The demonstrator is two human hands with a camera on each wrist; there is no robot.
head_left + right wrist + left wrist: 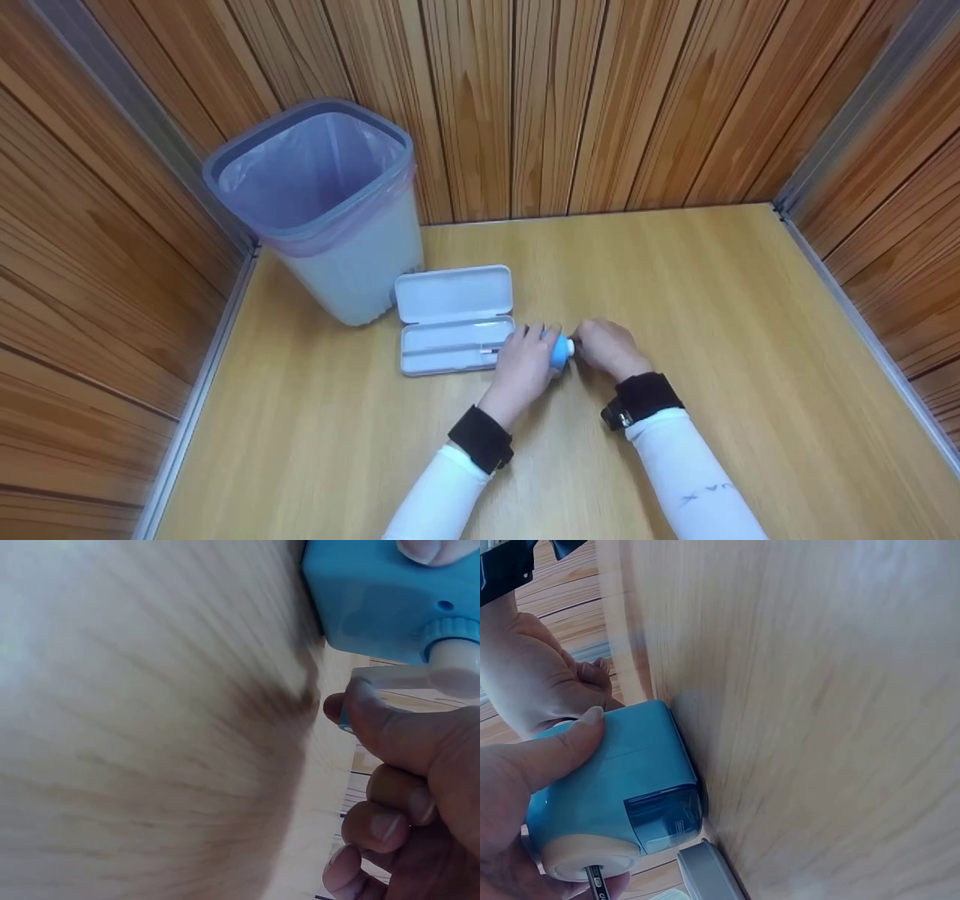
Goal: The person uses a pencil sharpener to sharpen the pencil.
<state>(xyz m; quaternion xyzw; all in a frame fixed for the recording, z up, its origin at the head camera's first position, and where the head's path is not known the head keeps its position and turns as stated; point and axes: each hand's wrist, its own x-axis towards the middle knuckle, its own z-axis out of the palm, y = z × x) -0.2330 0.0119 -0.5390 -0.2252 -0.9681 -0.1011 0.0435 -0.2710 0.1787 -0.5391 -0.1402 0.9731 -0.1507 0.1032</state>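
A blue crank pencil sharpener (630,757) stands on the table, gripped by my left hand (523,367) with the thumb across its body. From the sharpener's round pale front, a dark pencil (597,883) sticks out toward the open case. My right hand (609,349) is on the opposite side, its thumb and finger pinching the end of the white crank (397,678). Right beside the left hand, an open pencil case (454,294) lies with its lid folded back; the left hand overlaps its right end in the head view.
A tall waste bin (352,277) with a liner stands behind the case at the left. Wood-panelled walls (555,105) enclose the table (720,300) at the back and both sides, with metal strips along the edges.
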